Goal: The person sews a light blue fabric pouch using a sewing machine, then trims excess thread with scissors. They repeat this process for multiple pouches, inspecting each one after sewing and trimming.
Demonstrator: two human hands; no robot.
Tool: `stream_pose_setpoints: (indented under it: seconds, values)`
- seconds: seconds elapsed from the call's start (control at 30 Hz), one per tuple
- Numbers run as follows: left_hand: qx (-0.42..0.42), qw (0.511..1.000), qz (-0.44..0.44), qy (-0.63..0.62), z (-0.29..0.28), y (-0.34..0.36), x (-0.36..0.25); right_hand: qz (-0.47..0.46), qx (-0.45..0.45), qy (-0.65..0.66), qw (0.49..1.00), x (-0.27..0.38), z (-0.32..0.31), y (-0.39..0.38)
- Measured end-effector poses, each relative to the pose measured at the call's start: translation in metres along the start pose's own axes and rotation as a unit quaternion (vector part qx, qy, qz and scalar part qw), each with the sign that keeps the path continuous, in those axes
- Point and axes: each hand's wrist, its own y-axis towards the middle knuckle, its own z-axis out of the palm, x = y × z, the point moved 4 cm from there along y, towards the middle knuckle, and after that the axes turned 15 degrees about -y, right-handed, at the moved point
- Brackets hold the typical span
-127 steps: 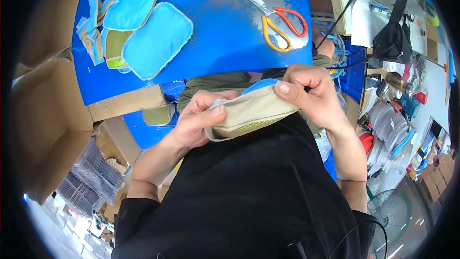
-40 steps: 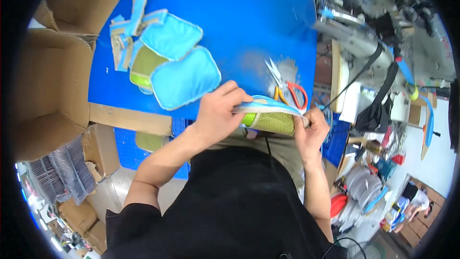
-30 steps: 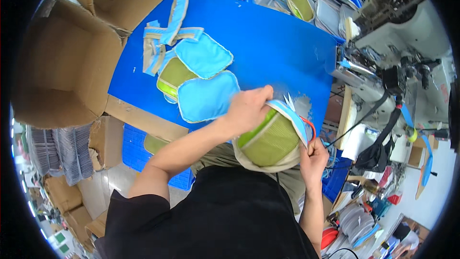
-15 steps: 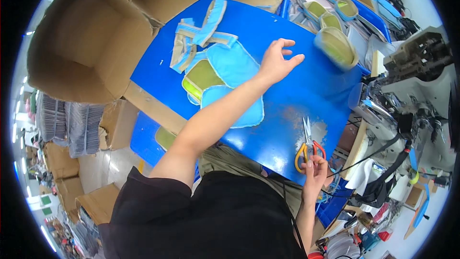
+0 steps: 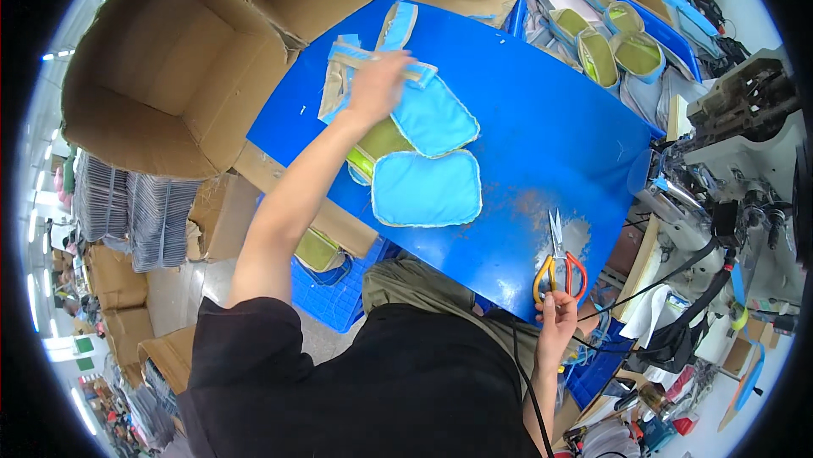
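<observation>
My left hand (image 5: 381, 85), blurred by motion, is over the pale blue and beige strips (image 5: 395, 24) at the upper left of the blue table (image 5: 550, 145); its grip is unclear. Below it two pale blue padded pieces (image 5: 426, 187) overlap an olive-green piece (image 5: 385, 136). My right hand (image 5: 557, 322) is curled at the near table edge, against the lower handles of open-ringed scissors (image 5: 556, 234) with red and yellow grips; what its fingers hold is hidden.
Cardboard boxes (image 5: 161, 68) stand at left, beside bundled stacks (image 5: 157, 217). A blue bin (image 5: 673, 28) of olive pouches (image 5: 635, 56) is at the upper right. A machine (image 5: 724, 153) with dangling straps stands at right; a blue crate (image 5: 334, 297) is below the table.
The olive pouch I held has left my hands for the upper-right bin. My left hand has moved left onto the strips. My right hand has come down to the scissors' handles.
</observation>
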Motion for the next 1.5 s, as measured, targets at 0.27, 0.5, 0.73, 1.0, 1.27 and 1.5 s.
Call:
stream_pose_setpoints:
  seconds: [0.27,0.5,0.73,1.0,1.27,1.5]
  values:
    - [0.262,0.956,-0.094,0.094,0.024,0.070,0.035,-0.011,0.026,-0.005,1.000,0.017,0.014,-0.013]
    - [0.034,0.980,-0.133,-0.143,-0.118,0.139,-0.022,0.006,0.024,0.001,1.000,-0.007,0.011,-0.025]
    - [0.001,0.954,-0.056,-0.294,-0.142,0.145,-0.140,-0.116,-0.006,0.013,0.993,0.087,0.020,0.000]
    - [0.065,0.713,-0.243,-0.654,-0.045,0.066,-0.265,-0.362,-0.015,-0.111,0.925,0.214,0.055,-0.007]
    - [0.048,0.980,0.020,-0.194,0.079,0.025,-0.186,-0.098,0.102,0.077,0.987,0.130,0.056,0.003]
    - [0.066,0.997,-0.035,0.004,0.008,0.038,-0.029,-0.024,0.120,0.230,0.965,0.120,0.043,0.018]
